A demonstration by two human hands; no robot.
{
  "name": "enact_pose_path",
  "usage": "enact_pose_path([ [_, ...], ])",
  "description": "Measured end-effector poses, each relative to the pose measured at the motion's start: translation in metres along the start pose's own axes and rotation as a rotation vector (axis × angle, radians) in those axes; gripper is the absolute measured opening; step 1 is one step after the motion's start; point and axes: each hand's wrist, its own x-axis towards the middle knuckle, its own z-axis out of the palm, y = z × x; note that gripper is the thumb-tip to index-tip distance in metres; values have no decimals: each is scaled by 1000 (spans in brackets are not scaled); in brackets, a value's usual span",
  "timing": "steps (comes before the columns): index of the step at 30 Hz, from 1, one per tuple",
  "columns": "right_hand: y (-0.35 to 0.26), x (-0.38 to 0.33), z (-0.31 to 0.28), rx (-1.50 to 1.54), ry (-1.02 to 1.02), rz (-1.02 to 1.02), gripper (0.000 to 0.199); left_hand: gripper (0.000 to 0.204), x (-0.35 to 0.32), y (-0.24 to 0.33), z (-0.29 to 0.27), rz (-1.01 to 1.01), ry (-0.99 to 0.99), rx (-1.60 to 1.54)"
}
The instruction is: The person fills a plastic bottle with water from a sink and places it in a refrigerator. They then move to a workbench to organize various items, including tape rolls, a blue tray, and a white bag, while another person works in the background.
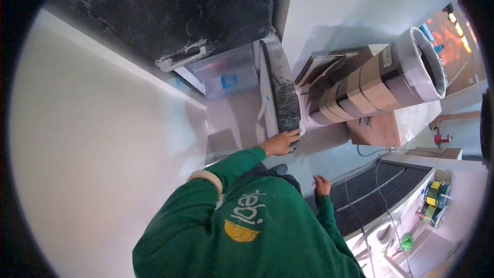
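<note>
The person's left hand point(282, 143) rested on the near end of a long, flat slab of dark marbled stone backed with white point(280, 92), which stood on its edge and ran away from the body toward the white wall. The fingers point(293, 135) curled over the slab's lower corner, pressed together around its edge, with the green sleeve point(234, 162) stretched out behind the wrist.

The right hand point(322, 184) hung free lower down and to the right, touching nothing. Its fingers were loosely spread and a little bent, near the corner of a black ribbed mat point(378, 190) that lay across a white surface with thin cables trailing over it.

Just left of the slab stood a clear plastic storage box with a blue label point(229, 74), tucked under a large dark marbled panel with a metal handle point(177, 7). Just right of the slab lay a big grey cylinder wrapped in brown tape bands, with a white rim at its open end point(383, 80). It rested on its side against flattened cardboard sheets point(329, 67) and above a brown wooden block point(383, 128). A stack of yellow and green tape rolls point(435, 198) sat well apart, at the far right.
</note>
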Motion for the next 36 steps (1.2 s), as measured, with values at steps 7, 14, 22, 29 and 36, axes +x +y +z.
enact_pose_path([
  [7,-194,39,56,-336,199,-350,56,32,22,-21,-4,-390,313,-588],
  [14,-208,74,34,-669,294,-387,47,19,-67,-205,-17,-934,627,-1286],
  [22,-208,82,49,-411,365,-338,36,13,-62,-544,30,-844,687,-1613],
  [29,-195,86,41,-549,432,-285,38,18,3,-667,18,-877,1095,-1823],
  [36,-188,82,34,-560,423,-229,49,35,-17,-744,-25,-419,958,-1873],
])
